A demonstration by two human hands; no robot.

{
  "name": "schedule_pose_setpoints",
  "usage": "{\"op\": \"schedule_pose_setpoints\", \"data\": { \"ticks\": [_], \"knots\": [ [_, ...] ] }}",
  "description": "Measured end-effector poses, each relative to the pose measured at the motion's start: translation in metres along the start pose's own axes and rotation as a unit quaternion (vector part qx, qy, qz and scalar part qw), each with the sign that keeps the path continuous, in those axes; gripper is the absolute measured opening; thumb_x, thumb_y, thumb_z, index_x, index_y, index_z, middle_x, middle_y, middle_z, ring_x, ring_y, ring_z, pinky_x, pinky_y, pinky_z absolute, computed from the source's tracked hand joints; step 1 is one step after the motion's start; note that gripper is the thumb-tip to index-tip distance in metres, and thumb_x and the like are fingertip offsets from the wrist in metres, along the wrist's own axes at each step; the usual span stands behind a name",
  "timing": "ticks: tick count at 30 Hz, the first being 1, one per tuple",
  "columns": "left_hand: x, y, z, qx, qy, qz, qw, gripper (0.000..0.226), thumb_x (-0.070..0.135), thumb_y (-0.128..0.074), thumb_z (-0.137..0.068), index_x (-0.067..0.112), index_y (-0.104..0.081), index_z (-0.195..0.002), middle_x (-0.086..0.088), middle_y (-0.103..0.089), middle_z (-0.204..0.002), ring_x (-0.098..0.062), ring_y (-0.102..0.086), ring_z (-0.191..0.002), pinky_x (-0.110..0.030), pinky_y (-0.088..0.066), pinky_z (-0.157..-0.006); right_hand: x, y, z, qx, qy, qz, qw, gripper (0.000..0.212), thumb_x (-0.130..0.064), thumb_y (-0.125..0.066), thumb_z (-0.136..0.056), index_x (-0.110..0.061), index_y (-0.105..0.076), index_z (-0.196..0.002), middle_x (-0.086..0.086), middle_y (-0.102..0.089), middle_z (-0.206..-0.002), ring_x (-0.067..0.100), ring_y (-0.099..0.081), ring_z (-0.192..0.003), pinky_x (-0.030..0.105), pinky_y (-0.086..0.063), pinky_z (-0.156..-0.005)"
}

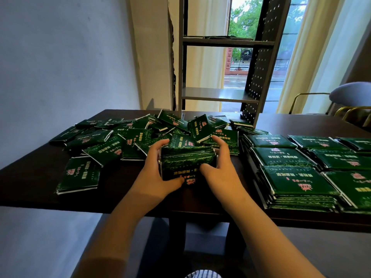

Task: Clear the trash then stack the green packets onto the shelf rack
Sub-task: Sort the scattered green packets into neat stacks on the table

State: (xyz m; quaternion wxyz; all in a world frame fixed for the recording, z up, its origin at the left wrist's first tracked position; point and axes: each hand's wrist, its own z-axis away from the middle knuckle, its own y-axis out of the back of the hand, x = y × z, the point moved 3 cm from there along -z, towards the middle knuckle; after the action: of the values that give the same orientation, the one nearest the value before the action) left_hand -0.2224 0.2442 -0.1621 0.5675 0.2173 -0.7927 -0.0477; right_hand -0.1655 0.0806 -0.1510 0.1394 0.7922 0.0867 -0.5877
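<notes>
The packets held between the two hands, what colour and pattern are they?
The packets are dark green with lighter green scrollwork, pale lettering and a pink emblem, seen in the head view.

Likely a small shop's stockroom: identical green packets (112,137) heaped on a dark worktop (30,183), a metal shelf rack (218,93), a curtained street window (245,17).

I see a dark table (30,189) carrying a loose heap of green packets (138,137) far left, neat packet stacks (291,173) on the right (several deep), and the shelf rack (218,94) standing at its far edge.
</notes>
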Motion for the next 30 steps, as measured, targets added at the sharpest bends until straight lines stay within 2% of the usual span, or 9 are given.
{"op": "schedule_pose_setpoints", "data": {
  "ticks": [3,5,8,12,17,21,23,26,30],
  "knots": [
    [-0.001,-0.002,-0.002,0.001,-0.001,0.006,1.0,0.095,-0.012,-0.073,-0.078,0.035,-0.026,-0.146,0.017,-0.05,-0.132,0.009,-0.057,-0.113,-0.011,-0.048,-0.091,0.002,-0.003,0.001,-0.027,-0.002,0.003,1.0,0.081,0.008,-0.051,-0.09,-0.043,-0.024,-0.148,-0.002,-0.06,-0.122,0.005,-0.059,-0.061,0.019,-0.045,-0.05],
    [-0.001,-0.001,-0.003,0.023,0.002,0.019,1.0,0.096,-0.014,-0.07,-0.08,0.036,-0.022,-0.147,0.018,-0.045,-0.133,0.017,-0.052,-0.113,-0.009,-0.047,-0.092,0.003,-0.001,0.0,-0.012,-0.002,-0.005,1.0,0.082,0.008,-0.052,-0.09,-0.042,-0.023,-0.148,-0.016,-0.055,-0.122,0.009,-0.061,-0.068,0.02,-0.046,-0.052],
    [0.002,-0.003,-0.003,0.02,0.021,0.029,0.999,0.092,-0.016,-0.063,-0.083,0.035,-0.021,-0.147,0.027,-0.04,-0.125,0.028,-0.049,-0.102,-0.007,-0.048,-0.088,0.002,-0.001,0.0,-0.021,-0.036,-0.005,0.999,0.081,0.005,-0.051,-0.092,-0.043,-0.022,-0.15,-0.023,-0.056,-0.113,0.008,-0.055,-0.055,0.023,-0.044,-0.048],
    [-0.001,-0.002,-0.004,0.029,0.043,0.032,0.998,0.084,-0.014,-0.061,-0.085,0.035,-0.026,-0.144,0.028,-0.043,-0.125,0.023,-0.053,-0.103,-0.012,-0.05,-0.087,0.004,-0.001,-0.001,-0.001,-0.04,0.018,0.999,0.078,0.002,-0.053,-0.091,-0.038,-0.024,-0.152,-0.012,-0.057,-0.125,0.003,-0.054,-0.051,0.023,-0.044,-0.048],
    [-0.001,-0.004,-0.001,0.016,0.079,-0.012,0.997,0.064,-0.007,-0.062,-0.087,0.031,-0.032,-0.129,0.007,-0.058,-0.118,0.01,-0.061,-0.096,-0.012,-0.051,-0.077,0.006,-0.004,-0.003,-0.01,-0.046,0.041,0.998,0.071,0.0,-0.055,-0.09,-0.037,-0.034,-0.147,-0.003,-0.066,-0.118,0.005,-0.059,-0.061,0.022,-0.047,-0.052],
    [0.001,-0.006,0.0,0.031,0.117,-0.093,0.988,0.057,0.033,-0.064,-0.069,0.028,-0.038,-0.12,-0.002,-0.051,-0.124,-0.018,-0.051,-0.116,-0.039,-0.047,-0.099,0.007,-0.001,-0.004,0.034,-0.05,0.071,0.996,0.054,0.004,-0.051,-0.089,-0.029,-0.05,-0.132,-0.008,-0.068,-0.103,0.001,-0.064,-0.066,0.015,-0.046,-0.052],
    [0.001,-0.006,-0.001,0.038,0.118,-0.114,0.986,0.056,0.034,-0.063,-0.067,0.023,-0.041,-0.117,-0.003,-0.048,-0.123,-0.022,-0.047,-0.118,-0.042,-0.043,-0.102,0.007,-0.001,-0.003,0.039,-0.047,0.098,0.993,0.042,0.002,-0.05,-0.088,-0.028,-0.057,-0.116,-0.01,-0.068,-0.098,0.008,-0.064,-0.079,0.012,-0.042,-0.055],
    [0.001,-0.009,-0.001,0.023,0.12,-0.132,0.984,0.054,0.021,-0.068,-0.082,0.02,-0.04,-0.128,0.001,-0.043,-0.128,-0.021,-0.044,-0.123,-0.041,-0.04,-0.105,0.005,0.0,-0.001,0.059,-0.041,0.101,0.992,0.037,0.003,-0.046,-0.088,-0.03,-0.056,-0.104,-0.002,-0.066,-0.094,0.013,-0.058,-0.07,0.012,-0.038,-0.048],
    [0.002,-0.008,0.0,-0.005,0.123,-0.098,0.988,0.087,0.025,-0.069,-0.082,0.03,-0.021,-0.153,0.005,-0.043,-0.144,-0.013,-0.047,-0.129,-0.039,-0.041,-0.11,-0.001,0.007,0.004,0.114,-0.038,0.094,0.988,0.03,-0.002,-0.047,-0.091,-0.024,-0.053,-0.11,-0.001,-0.064,-0.092,0.012,-0.058,-0.065,0.014,-0.039,-0.045]
  ]
}}
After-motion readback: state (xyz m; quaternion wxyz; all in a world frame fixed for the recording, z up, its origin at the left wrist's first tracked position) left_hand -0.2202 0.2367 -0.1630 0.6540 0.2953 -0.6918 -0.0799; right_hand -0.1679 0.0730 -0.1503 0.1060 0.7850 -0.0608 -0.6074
